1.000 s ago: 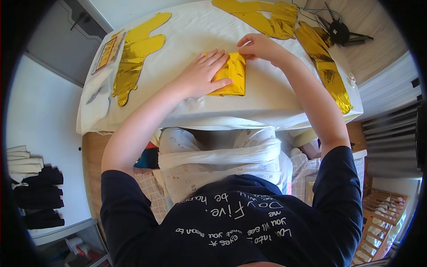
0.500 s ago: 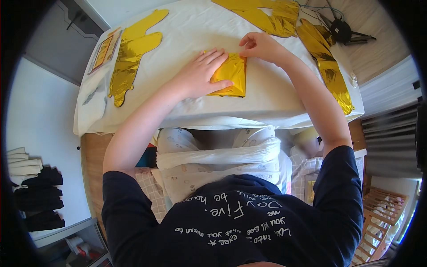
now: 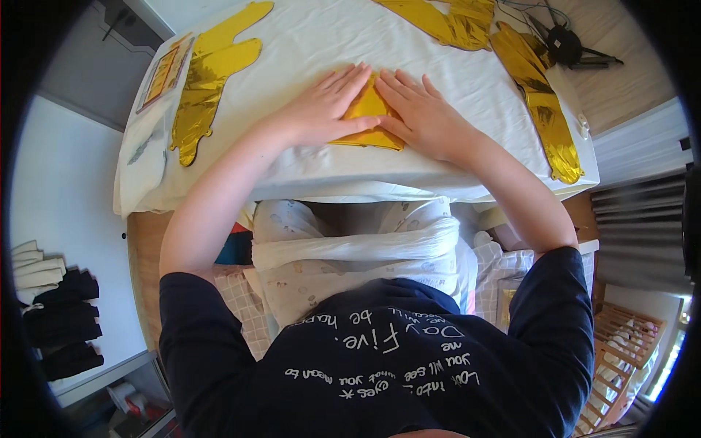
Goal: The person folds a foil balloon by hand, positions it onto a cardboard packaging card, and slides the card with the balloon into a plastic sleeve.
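Observation:
A folded gold foil balloon [image 3: 370, 137] lies flat on the white-covered table [image 3: 292, 55], close to its near edge. My left hand [image 3: 325, 109] presses down on its left side, fingers stretched out. Over its right side lies my right hand [image 3: 423, 113], also flat with the fingers extended. Both thumbs meet across the foil, and the hands hide much of it, leaving a wedge of gold in view between them. Neither hand is wrapped round anything.
Flat gold foil balloons lie at the left [image 3: 204, 87], the far side [image 3: 445, 22] and the right [image 3: 537, 102]. A flat package [image 3: 164, 73] and clear plastic [image 3: 148, 157] rest at the left edge. A black stand with cables [image 3: 564, 50] is at the far right.
My right hand has come down from the foil's far right corner, its bent fingers straightening flat onto the foil. My left hand stays pressed on the left side. The view has shifted slightly.

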Available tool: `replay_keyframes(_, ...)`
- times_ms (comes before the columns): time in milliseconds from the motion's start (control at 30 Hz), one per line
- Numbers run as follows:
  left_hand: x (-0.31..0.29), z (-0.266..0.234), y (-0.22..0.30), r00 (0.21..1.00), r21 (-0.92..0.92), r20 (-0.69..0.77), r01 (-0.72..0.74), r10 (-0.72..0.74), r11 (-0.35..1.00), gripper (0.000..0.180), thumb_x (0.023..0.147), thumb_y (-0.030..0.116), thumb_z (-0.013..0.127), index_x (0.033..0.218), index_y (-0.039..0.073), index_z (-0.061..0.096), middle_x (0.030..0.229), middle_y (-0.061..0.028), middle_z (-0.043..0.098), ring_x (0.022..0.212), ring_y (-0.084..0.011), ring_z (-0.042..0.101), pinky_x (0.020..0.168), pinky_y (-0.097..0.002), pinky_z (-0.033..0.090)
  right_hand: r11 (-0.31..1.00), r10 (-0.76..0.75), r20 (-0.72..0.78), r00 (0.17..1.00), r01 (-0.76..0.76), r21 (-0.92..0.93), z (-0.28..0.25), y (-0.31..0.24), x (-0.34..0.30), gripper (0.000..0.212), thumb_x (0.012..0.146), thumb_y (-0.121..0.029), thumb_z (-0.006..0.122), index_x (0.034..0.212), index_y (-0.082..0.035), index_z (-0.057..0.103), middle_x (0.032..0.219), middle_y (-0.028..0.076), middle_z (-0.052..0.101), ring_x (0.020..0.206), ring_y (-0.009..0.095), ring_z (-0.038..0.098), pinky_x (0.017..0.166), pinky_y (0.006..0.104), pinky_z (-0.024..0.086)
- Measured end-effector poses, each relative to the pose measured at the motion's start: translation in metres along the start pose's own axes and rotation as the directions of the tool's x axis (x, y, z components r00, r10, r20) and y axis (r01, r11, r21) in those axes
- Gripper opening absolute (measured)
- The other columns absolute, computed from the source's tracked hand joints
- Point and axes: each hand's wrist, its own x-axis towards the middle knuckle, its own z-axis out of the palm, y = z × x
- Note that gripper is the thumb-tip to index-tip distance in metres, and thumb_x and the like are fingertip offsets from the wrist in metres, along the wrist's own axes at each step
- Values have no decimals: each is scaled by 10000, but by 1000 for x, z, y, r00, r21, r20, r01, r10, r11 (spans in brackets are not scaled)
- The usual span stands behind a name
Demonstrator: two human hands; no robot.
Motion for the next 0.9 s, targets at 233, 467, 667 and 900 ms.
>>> replay_keyframes(233,-4,-18,-26,994,-385,77,-36,71,922,863,1002,371,638,1639,84,131,1701,-190,136,1584,-302,120,1286,-405,114,999,-24,83,996,26,-28,-1,4,-1,894,985,-630,513,1593,-16,285,1667,183,263,1559,359,194,1255,554,149)
replay_keyframes(467,-25,-24,-39,990,-42,83,-110,113,993,1000,919,537,686,1620,23,193,1695,-199,164,1582,-323,121,1287,-452,90,1000,-17,91,996,17,0,-6,4,-2,1003,920,-698,561,1597,-15,276,1677,180,239,1563,357,182,1261,547,123)
replay_keyframes(667,-26,-36,-38,984,33,153,-96,90,995,1178,781,635,768,1618,22,211,1688,-180,209,1582,-311,133,1282,-508,42,1000,-9,133,991,7,13,-8,0,2,1117,838,-752,622,1599,-13,271,1678,188,233,1568,361,164,1264,540,109)
replay_keyframes(900,-29,-40,-32,992,68,124,-17,9,998,1202,671,683,819,1591,87,326,1656,-138,321,1575,-309,170,1261,-597,-10,1000,-15,121,993,14,12,-6,-1,3,1162,793,-762,660,1597,-19,272,1680,178,233,1567,364,167,1261,552,120)
